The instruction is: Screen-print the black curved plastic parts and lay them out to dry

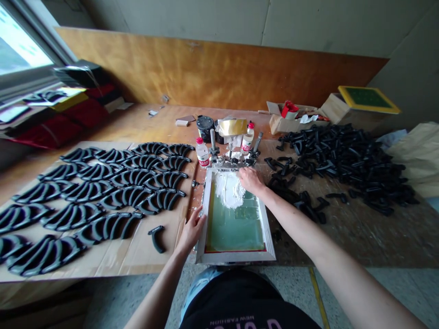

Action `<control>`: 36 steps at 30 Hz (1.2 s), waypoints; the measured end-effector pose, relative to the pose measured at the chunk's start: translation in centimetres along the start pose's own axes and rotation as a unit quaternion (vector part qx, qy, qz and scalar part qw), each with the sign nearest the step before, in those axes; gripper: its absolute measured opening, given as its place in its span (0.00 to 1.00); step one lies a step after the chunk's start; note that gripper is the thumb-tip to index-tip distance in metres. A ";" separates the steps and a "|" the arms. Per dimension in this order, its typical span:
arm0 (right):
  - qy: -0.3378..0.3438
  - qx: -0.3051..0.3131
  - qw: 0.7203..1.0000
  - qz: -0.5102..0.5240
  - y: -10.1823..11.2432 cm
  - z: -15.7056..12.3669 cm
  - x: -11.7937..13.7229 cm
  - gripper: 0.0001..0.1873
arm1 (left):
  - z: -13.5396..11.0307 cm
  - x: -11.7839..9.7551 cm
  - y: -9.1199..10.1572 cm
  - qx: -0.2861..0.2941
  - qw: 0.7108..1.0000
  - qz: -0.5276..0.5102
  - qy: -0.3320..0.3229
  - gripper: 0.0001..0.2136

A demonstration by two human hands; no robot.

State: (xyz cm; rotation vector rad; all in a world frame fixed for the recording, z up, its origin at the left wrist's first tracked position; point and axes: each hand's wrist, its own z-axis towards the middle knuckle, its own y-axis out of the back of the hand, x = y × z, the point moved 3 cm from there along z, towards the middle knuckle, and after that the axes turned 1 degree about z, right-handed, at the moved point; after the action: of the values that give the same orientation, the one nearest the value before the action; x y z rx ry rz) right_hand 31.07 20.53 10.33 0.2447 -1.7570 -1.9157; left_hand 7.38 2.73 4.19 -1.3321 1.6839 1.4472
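Observation:
A white-framed printing screen [236, 255] with green mesh lies flat at the table's front edge, hinged to a metal clamp [233, 159] at its far side. White ink [228, 188] is spread over the far part of the mesh. My left hand [192, 230] grips the frame's left rail near the front corner. My right hand [251, 179] is closed at the far right of the mesh, over the ink; what it holds is hidden. A single black curved part [157, 238] lies on cardboard just left of the frame.
Rows of black curved parts [103, 192] lie on cardboard [137, 253] at left. A loose heap of black parts [343, 160] fills the right. Two small bottles [202, 152], a black jar [205, 127] and open boxes [291, 119] stand behind the screen.

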 end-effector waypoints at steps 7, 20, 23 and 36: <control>0.127 0.029 0.991 -0.004 -1.2 -4.7 3.4 0.10 | 0.0 0.0 -0.2 0.004 1.000 -0.002 0.000 0.31; 0.213 0.005 0.977 0.027 -0.4 -6.9 2.8 0.10 | 0.3 1.0 -0.3 0.022 0.999 -0.046 0.015 0.33; 0.231 0.013 0.971 0.065 0.0 -7.1 2.7 0.08 | 0.0 0.6 -0.2 0.023 0.998 -0.061 0.026 0.33; -0.170 -0.176 0.962 0.124 5.6 -1.6 -7.9 0.15 | -1.0 -13.1 4.5 -0.041 0.978 -0.185 -0.085 0.26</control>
State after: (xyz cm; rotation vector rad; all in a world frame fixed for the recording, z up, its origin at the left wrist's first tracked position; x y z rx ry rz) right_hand 39.96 22.88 13.88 -0.4364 -1.5160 -2.1230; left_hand 8.19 5.80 17.72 -1.4322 1.2024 1.3742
